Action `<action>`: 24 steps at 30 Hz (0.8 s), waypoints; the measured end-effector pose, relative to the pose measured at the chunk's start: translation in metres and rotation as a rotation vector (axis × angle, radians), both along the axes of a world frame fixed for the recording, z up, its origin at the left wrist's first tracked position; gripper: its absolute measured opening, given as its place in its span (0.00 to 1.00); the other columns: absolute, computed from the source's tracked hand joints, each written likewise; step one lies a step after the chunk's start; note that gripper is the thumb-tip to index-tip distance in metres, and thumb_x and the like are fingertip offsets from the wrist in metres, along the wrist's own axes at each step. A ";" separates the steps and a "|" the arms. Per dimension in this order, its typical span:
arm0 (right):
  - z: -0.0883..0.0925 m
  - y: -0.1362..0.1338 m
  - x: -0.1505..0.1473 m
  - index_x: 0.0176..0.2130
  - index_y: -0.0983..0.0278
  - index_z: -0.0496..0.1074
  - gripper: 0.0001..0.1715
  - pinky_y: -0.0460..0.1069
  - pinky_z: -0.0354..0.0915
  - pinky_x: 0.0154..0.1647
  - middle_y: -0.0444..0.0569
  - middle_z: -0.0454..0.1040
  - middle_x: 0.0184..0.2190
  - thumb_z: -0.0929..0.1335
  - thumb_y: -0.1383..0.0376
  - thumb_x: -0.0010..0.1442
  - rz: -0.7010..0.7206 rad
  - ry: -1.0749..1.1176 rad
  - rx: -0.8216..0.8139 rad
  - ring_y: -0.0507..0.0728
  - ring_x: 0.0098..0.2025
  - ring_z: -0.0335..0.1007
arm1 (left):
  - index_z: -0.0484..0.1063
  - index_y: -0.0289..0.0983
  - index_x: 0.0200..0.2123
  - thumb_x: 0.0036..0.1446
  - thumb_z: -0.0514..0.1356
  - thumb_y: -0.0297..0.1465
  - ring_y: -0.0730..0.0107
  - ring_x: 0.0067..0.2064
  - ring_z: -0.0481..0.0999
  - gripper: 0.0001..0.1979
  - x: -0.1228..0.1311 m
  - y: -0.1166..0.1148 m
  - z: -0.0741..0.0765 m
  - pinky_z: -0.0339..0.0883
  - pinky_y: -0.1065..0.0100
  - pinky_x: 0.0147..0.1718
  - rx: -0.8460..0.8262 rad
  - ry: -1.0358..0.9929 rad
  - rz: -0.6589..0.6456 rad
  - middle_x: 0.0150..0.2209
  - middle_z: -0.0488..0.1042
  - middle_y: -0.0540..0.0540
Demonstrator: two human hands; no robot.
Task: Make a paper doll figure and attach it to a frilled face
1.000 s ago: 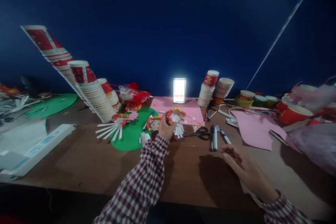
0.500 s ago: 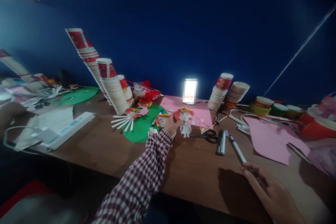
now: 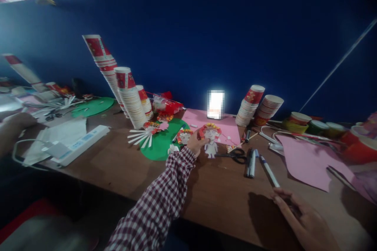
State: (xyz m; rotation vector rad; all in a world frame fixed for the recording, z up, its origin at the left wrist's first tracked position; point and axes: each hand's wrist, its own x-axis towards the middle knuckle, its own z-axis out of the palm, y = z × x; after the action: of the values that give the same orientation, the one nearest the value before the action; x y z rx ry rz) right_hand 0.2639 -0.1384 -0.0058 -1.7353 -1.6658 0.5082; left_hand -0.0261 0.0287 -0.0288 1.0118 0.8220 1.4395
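My left hand (image 3: pixel 195 141), in a checked sleeve, pinches a white paper doll cutout (image 3: pixel 211 148) by its side, near its red and yellow curled-paper hair. The doll stands up over the table, facing me. At the lower right, my right hand (image 3: pixel 303 217) has its fingers closed on the end of a white marker (image 3: pixel 269 170), whose blue-ringed end points away from me. Between the hands lie black scissors (image 3: pixel 240 157) and more markers (image 3: pixel 250 163). Left of the doll, a green paper disc (image 3: pixel 159 151) carries a fan of white strips (image 3: pixel 143 137) and curled-paper flower pieces.
Tall stacks of paper cups (image 3: pixel 129 98) lean at the back left, with shorter stacks (image 3: pixel 250 104) right of a bright, blurred-out screen (image 3: pixel 215 104). Pink paper (image 3: pixel 303 162) lies at right. A power strip (image 3: pixel 84 145) is at left, near another person's hand (image 3: pixel 17 125).
The whole view has shifted slightly, with things a little further right and lower. Both hands keep their hold on the doll and the marker.
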 end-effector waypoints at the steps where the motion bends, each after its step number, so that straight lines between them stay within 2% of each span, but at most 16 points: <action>1: 0.000 0.000 0.000 0.35 0.60 0.73 0.19 0.47 0.73 0.29 0.50 0.80 0.28 0.65 0.51 0.49 -0.005 -0.003 0.001 0.59 0.29 0.78 | 0.70 0.32 0.45 0.34 0.70 0.28 0.59 0.42 0.75 0.30 0.000 0.000 0.000 0.67 0.59 0.44 0.001 -0.003 -0.002 0.38 0.76 0.42; 5: 0.004 0.001 0.001 0.36 0.61 0.72 0.19 0.46 0.73 0.28 0.49 0.80 0.28 0.65 0.52 0.50 0.000 -0.006 -0.003 0.58 0.29 0.78 | 0.69 0.32 0.46 0.33 0.69 0.27 0.58 0.43 0.75 0.31 0.001 0.002 -0.002 0.67 0.57 0.45 -0.007 -0.003 0.009 0.39 0.76 0.41; 10: 0.004 0.003 -0.001 0.36 0.61 0.72 0.18 0.46 0.72 0.28 0.50 0.79 0.28 0.65 0.52 0.51 0.007 -0.016 0.022 0.57 0.28 0.77 | 0.69 0.32 0.46 0.33 0.68 0.24 0.62 0.39 0.75 0.30 0.002 0.003 -0.005 0.68 0.59 0.44 -0.007 0.039 0.015 0.38 0.76 0.42; 17: 0.001 0.007 -0.003 0.35 0.61 0.72 0.15 0.47 0.72 0.26 0.50 0.79 0.28 0.64 0.54 0.52 0.016 -0.037 0.021 0.58 0.28 0.77 | 0.68 0.34 0.47 0.35 0.67 0.24 0.64 0.41 0.74 0.30 0.002 0.001 -0.004 0.66 0.59 0.47 0.014 0.135 0.021 0.41 0.76 0.44; 24: -0.012 0.013 0.019 0.41 0.63 0.70 0.16 0.50 0.70 0.29 0.51 0.79 0.31 0.62 0.56 0.57 -0.014 -0.266 0.067 0.58 0.31 0.76 | 0.68 0.33 0.46 0.35 0.67 0.27 0.62 0.41 0.74 0.29 0.003 0.000 -0.002 0.65 0.57 0.47 0.020 0.213 0.028 0.40 0.75 0.43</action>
State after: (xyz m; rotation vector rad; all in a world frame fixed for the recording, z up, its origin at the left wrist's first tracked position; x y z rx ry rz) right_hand 0.2826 -0.1252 -0.0178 -1.8264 -1.8280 0.2186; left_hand -0.0227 0.0283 -0.0311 1.1871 0.9805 1.3812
